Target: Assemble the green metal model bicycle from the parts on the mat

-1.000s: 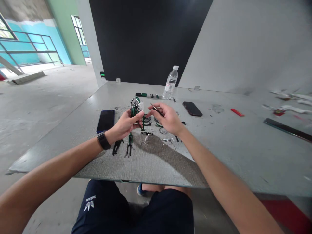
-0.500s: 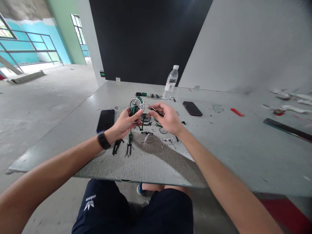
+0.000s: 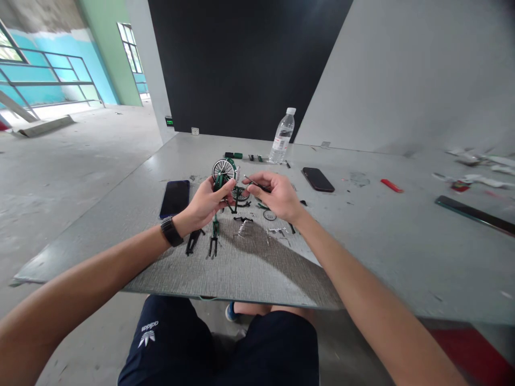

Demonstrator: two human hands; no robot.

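Holding a small green bike (image 3: pixel 219 181) up near the middle of the frame, the left hand (image 3: pixel 204 205) has its grip clamped on it, wheel (image 3: pixel 224 170) uppermost. The hand covers much of the bike's lower part, so its full shape cannot be made out. A second wheel (image 3: pixel 241 195) shows just right of that hand, partly hidden; whether it is joined to the bike or lies behind it, I cannot tell.

Right of the bike, the right hand (image 3: pixel 278 196) has its grip closed around a thin dark tool (image 3: pixel 253 182); the tool's rear end is lost in the hand. Its tip points left, close to the bike, though contact is unclear.

Below the hands, a black fork (image 3: pixel 213 244) lies on the tabletop (image 3: pixel 382 241), beside a black part (image 3: pixel 193 242). Silvery bits (image 3: pixel 277 230) right of them are too small to identify.

One phone (image 3: pixel 175 199) lies left of centre, another (image 3: pixel 317 179) right of centre, and a bottle (image 3: pixel 281 140) stands at upper centre. At the right edge, a dark bar (image 3: pixel 475 214) is cut off and the pale clutter (image 3: pixel 478 178) is blurred.
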